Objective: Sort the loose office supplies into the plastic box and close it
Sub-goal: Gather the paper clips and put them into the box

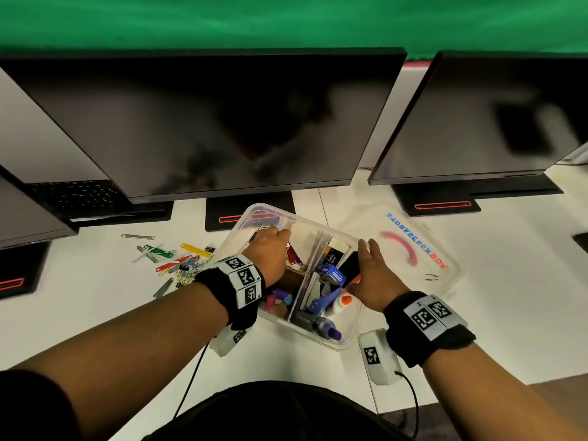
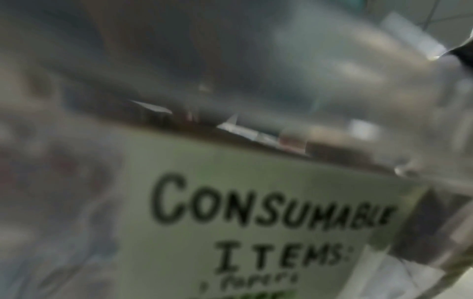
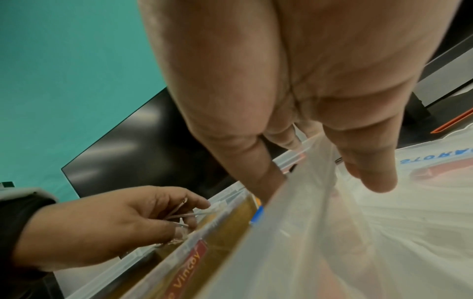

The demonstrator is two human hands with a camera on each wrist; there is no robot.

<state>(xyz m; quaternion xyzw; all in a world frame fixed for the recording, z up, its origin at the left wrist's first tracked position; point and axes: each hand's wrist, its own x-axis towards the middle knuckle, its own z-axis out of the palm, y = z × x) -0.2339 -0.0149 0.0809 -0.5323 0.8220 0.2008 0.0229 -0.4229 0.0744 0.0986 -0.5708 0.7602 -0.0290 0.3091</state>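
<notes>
Left hand point(image 1: 270, 249): grip pinching metal clips point(image 3: 179, 213) above plastic box point(image 1: 351, 335), rear-left compartment. Right hand point(image 1: 372, 275): grip clasping its right wall.

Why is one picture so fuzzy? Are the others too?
Left wrist view: smeared; only the label reading CONSUMABLE ITEMS is legible. Right wrist view: the right hand, gripping the plastic box, looks soft; the left hand, pinching metal clips, looks clearer. Head view: mostly sharp, though the middle monitor looks slanted and shows dim reflections.
</notes>
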